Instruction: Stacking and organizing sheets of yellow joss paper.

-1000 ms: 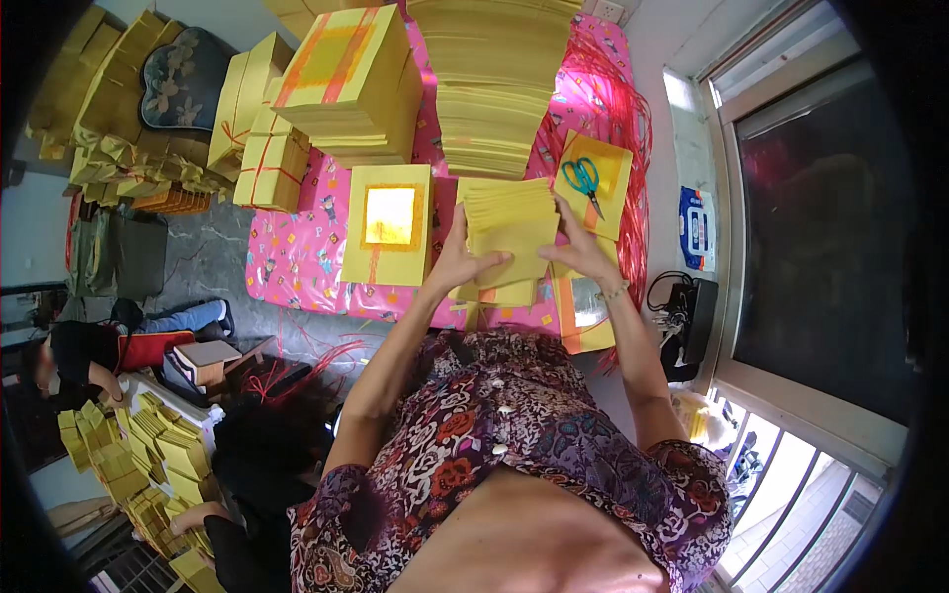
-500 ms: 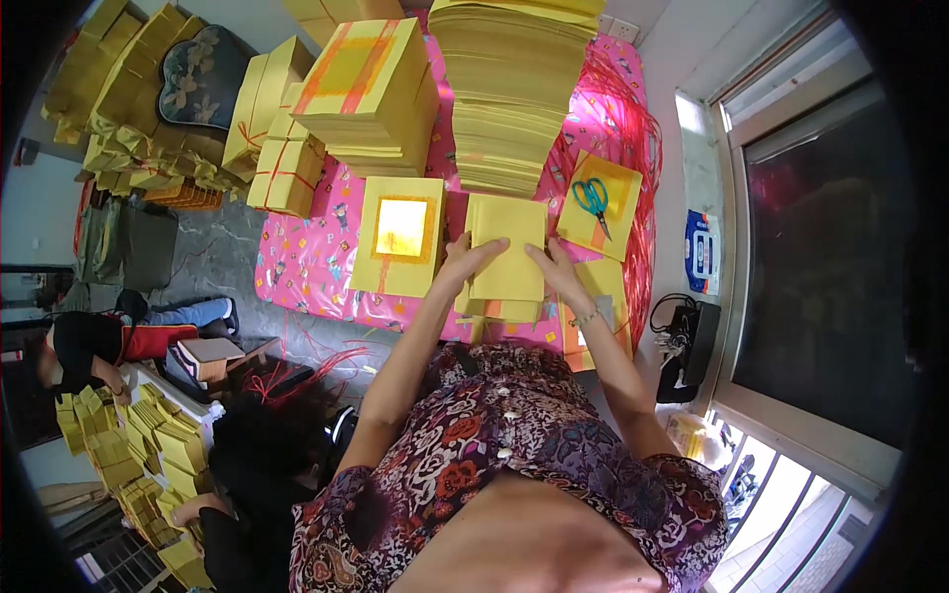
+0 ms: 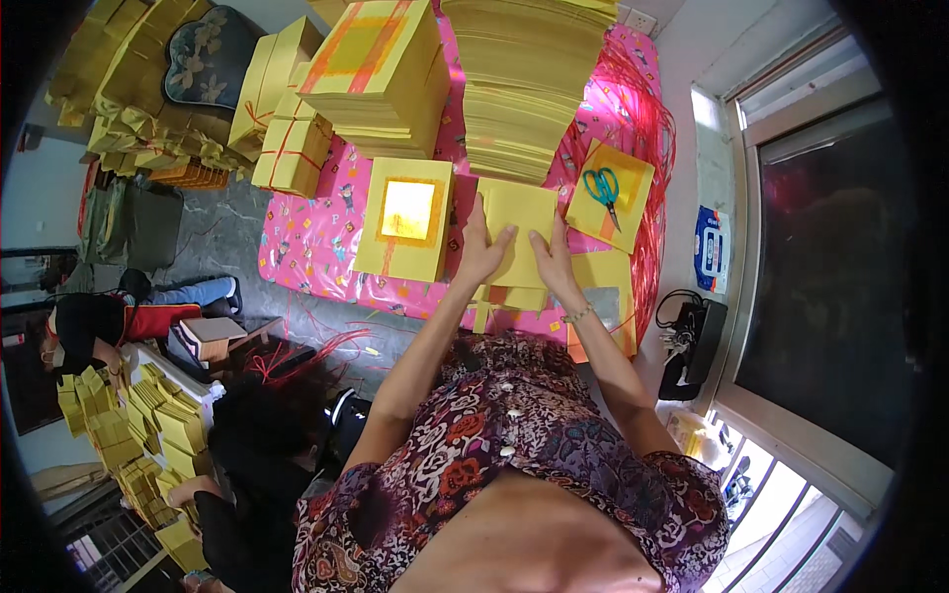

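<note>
A stack of yellow paper [image 3: 522, 210] lies on the pink patterned table cover [image 3: 311, 237] in front of me. My left hand [image 3: 482, 247] grips its left side, thumb over the top sheet and fingers straight along the edge. Against the right side presses my right hand [image 3: 554, 259], its thumb also on top. Left of this stack is another yellow paper stack with a shiny gold square [image 3: 407, 210] on its top sheet. Teal-handled scissors [image 3: 601, 190] rest on a yellow and orange sheet [image 3: 633, 203] at the right.
Tall yellow paper stacks [image 3: 524, 99] stand behind my hands. Red strings [image 3: 657, 148] hang along the table's right edge. Tied bundles [image 3: 294, 153] sit at the left. Two other people are at lower left, by smaller yellow bundles [image 3: 178, 425]. A window frame [image 3: 741, 296] borders the right.
Both hands have shifted from thumbs and fingers nearer the top to lying straighter along the stack's sides. The whole view has tilted slightly.
</note>
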The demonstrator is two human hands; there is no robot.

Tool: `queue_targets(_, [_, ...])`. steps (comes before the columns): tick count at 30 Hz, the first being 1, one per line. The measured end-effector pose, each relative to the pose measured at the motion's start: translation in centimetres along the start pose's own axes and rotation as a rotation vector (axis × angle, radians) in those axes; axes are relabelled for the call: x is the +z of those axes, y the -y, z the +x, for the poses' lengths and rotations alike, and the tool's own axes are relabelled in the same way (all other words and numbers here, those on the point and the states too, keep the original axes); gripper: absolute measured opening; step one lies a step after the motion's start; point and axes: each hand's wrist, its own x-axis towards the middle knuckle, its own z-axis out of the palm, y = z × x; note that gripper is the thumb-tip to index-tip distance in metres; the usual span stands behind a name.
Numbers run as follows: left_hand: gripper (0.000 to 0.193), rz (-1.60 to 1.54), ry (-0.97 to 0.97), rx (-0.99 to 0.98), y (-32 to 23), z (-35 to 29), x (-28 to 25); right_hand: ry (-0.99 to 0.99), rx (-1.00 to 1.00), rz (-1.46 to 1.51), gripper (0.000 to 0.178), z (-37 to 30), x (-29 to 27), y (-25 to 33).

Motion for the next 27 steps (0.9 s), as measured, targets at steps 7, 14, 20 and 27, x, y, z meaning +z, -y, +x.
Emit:
queue_targets(7, [0.093, -0.068, 0.042, -0.179, 1.2, 0.0, -0.2, 0.037, 0.024, -0.085, 0.079, 0.4, 0.4, -1.0])
queue_targets(14, [0.093, -0.062, -0.059, -0.175, 1.1, -0.4, 0.3, 0.003, -0.019, -0.161, 0.076, 0.6, 0.4, -1.4])
queue_targets(20, [0.110, 0.060, -0.040, -0.205, -1.9, -0.5, 0.3, -0.021, 0.175, 0.330, 0.051, 0.5, -0.8, -0.7])
queue_targets(27, [0.114, 0.032, 0.019, -0.138, -2.3, -0.7, -0.2, -0.005, 0.222, 0.409, 0.053, 0.0, -2.0, 1.7])
